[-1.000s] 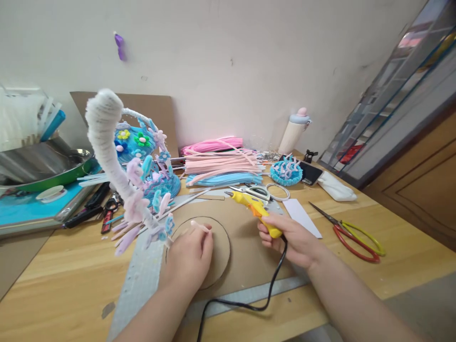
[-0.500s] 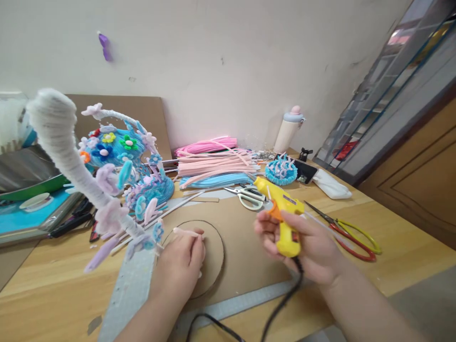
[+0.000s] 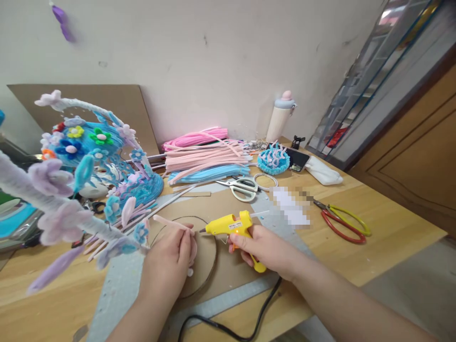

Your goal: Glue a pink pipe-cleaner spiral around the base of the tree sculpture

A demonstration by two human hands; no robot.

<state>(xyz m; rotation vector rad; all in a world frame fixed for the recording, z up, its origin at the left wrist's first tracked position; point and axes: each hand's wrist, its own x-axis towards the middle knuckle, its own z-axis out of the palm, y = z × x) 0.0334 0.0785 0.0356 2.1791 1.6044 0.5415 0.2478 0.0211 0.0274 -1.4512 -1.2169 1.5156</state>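
Observation:
My right hand (image 3: 265, 249) is wrapped round a yellow hot glue gun (image 3: 233, 223). Its nozzle points left, close by the fingertips of my left hand (image 3: 166, 261). Those fingers are closed on a pale pink pipe cleaner (image 3: 171, 223), whose free end sticks out to the upper left. More of it seems to curve under my fingers, mostly hidden. Both hands are over a brown cardboard sheet (image 3: 235, 266) with a dark-outlined circle (image 3: 210, 275). A clear glue stick (image 3: 261, 213) pokes from the gun's rear.
A flower-covered pipe-cleaner stem (image 3: 89, 223) rises close on the left, before a blue flowered piece (image 3: 142, 190). Pink and blue pipe cleaner bundles (image 3: 206, 159), white-handled scissors (image 3: 242, 190) and a small blue basket (image 3: 273, 160) lie behind. Red-yellow scissors (image 3: 344, 225) lie right; a black cord (image 3: 228, 327) runs in front.
The glue gun has swung left and down, from pointing away to having its nozzle beside my left fingers. My left hand still holds the pink pipe cleaner. The view has shifted slightly.

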